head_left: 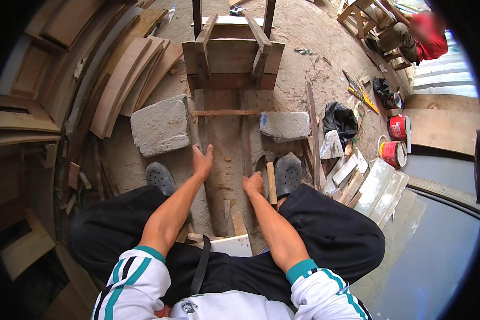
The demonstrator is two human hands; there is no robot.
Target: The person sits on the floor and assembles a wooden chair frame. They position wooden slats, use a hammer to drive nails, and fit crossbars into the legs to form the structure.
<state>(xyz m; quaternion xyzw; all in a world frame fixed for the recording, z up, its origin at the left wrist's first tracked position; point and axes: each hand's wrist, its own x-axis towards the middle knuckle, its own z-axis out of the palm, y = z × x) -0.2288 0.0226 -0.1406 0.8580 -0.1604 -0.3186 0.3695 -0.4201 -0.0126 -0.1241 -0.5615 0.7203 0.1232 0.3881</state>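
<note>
A wooden frame, like a chair on its side, point(232, 49) lies ahead of me. Two long dusty rails run from it toward me, with a thin crosspiece point(225, 112) across them. My left hand point(201, 163) is at the left rail point(201, 125), thumb and forefinger spread apart on either side of it. My right hand point(252, 183) has its fingers curled on the right rail point(246, 144); its fingertips are partly hidden. Just right of that hand lies a hammer with a pale wooden handle point(272, 184). A concrete block point(161, 126) flanks the left rail, another point(285, 126) the right.
Curved boards point(124, 80) lean in stacks at left. Offcuts point(349, 178), black plastic point(340, 120) and red cans point(393, 153) lie at right, beside a yellow tool point(364, 96). A white board point(232, 246) sits between my knees. Another person point(418, 40) sits far right.
</note>
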